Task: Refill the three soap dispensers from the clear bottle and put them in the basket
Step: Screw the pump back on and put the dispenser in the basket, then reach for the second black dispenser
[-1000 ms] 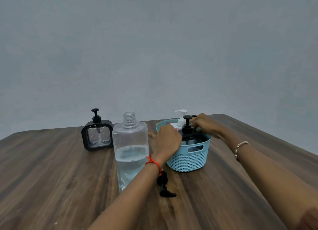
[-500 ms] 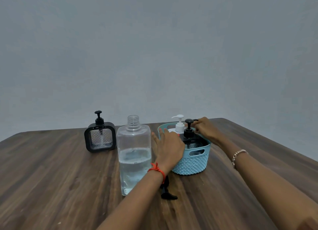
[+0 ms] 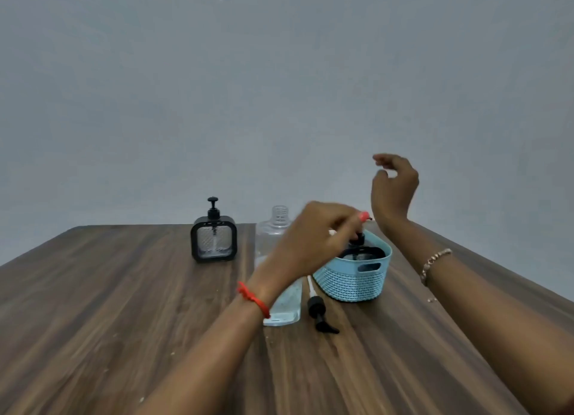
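A blue woven basket (image 3: 354,282) stands on the wooden table (image 3: 93,290) and holds a black pump dispenser (image 3: 362,252). A white dispenser behind it is almost fully hidden by my left hand (image 3: 313,240). That hand hovers blurred over the basket's left rim, fingers curled at the black dispenser's pump top; I cannot make out a grip. My right hand (image 3: 393,188) is raised above the basket, fingers loosely bent and empty. The clear bottle (image 3: 280,217), uncapped and part full, stands left of the basket behind my left wrist. A black square dispenser (image 3: 213,242) stands further left.
A loose black pump head with a white tube (image 3: 318,313) lies on the table just in front of the basket and beside the bottle's base. The table's right edge runs close behind my right forearm. A plain grey wall rises behind the table.
My right hand has let go of the black dispenser in the basket and lifted well above it. My left hand has risen off the basket's rim. The camera has tilted upward.
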A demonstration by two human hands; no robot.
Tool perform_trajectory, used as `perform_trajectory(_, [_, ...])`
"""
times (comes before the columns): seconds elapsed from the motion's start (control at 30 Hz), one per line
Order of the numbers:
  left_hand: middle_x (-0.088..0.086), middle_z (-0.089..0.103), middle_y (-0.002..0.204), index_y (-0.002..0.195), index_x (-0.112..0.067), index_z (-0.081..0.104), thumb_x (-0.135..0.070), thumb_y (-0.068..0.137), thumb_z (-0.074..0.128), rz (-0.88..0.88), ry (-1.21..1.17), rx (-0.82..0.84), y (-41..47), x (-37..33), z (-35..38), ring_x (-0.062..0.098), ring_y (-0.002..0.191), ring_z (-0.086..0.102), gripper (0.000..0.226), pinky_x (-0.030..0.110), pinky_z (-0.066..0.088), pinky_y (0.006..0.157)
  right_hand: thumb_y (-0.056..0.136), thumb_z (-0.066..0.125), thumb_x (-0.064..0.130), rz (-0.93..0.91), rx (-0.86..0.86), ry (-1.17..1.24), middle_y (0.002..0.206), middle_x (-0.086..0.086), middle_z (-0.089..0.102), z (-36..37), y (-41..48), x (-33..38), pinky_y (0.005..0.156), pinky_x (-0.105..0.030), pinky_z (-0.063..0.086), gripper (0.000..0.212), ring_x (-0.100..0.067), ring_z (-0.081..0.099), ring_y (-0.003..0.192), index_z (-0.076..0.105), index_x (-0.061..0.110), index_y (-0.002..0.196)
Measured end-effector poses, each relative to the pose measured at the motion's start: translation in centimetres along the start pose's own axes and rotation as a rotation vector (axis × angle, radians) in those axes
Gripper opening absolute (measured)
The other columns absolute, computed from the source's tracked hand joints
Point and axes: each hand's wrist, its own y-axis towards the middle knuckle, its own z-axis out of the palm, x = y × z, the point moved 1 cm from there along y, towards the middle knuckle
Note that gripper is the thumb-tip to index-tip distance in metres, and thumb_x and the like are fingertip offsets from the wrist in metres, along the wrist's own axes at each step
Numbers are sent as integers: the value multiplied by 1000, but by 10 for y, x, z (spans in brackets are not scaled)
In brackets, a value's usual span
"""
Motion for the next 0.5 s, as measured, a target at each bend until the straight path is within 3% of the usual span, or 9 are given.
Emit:
perform_trajectory(0.13, [2,69,71,87,-8,72,-30,91,45,-35,-87,-447,-23,6,-55,10,67,66,35,29,54,66,72,41,-17,-155,72,138,98,-12,64,31,-28,68,67,-6,41,39,-12,56,88,66,4,94])
perform_trajectory(0.23, [-2,69,83,93,-15,68,-30,93,44,-166,-42,-605,-44,31,-84,10,81,66,28,29,53,71,70,42,-15,-285,161,202,97,-12,63,60,-63,104,66,-7,41,37,-11,56,87,65,2,93])
perform_trajectory(0.33, [2,66,103,107,-10,64,-24,94,47,-347,39,-625,-67,66,-102,13,97,62,25,27,51,82,70,43,-11,-327,280,207,100,-13,59,98,-103,114,73,-14,43,35,-5,52,89,63,0,97])
perform_trajectory(0.4, [3,59,117,119,-8,56,-24,96,47,-487,96,-576,-81,87,-110,10,104,55,29,24,45,89,75,44,-10,-253,359,195,106,-12,56,121,-129,107,78,-17,42,34,-3,48,93,60,0,103])
perform_trajectory(0.47, [3,51,127,130,-8,46,-27,97,42,-622,116,-477,-92,105,-113,8,111,46,38,14,36,91,81,43,-10,-136,454,133,115,-10,51,143,-152,90,80,-10,36,35,-6,46,98,55,1,113])
perform_trajectory(0.5, [1,51,121,130,-8,45,-27,98,40,-664,110,-440,-95,111,-116,9,109,45,37,5,33,86,84,42,-8,-63,502,91,121,-9,48,155,-161,79,81,-6,32,37,-9,45,103,51,2,118])
